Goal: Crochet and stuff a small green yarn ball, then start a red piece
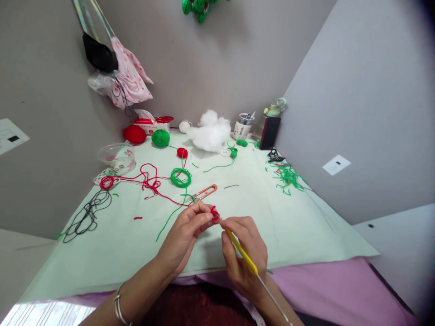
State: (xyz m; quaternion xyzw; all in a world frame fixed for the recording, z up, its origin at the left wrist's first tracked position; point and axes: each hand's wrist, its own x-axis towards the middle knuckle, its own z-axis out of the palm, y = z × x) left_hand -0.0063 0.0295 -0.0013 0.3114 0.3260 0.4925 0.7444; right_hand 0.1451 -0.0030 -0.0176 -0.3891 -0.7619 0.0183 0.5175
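Observation:
Between thumb and fingertips, my left hand (188, 231) pinches a small loop of red crochet work (215, 213). My right hand (246, 253) grips a crochet hook (245, 254) by its yellow handle, with the hook's tip up against the red piece. The metal shaft at the other end runs down past my right wrist. From my left hand, red yarn (170, 198) trails left across the cloth. Just beyond my fingers lie orange-handled thread snips (205, 192), crossed by a strand of green yarn near the blades.
A green yarn coil (181, 178), a black yarn tangle (89, 215) and a clear plastic bowl (117, 158) are on the left. White stuffing (210, 136), a pen can (242, 127) and a phone (270, 133) stand along the back. Green yarn scraps (288, 177) lie right.

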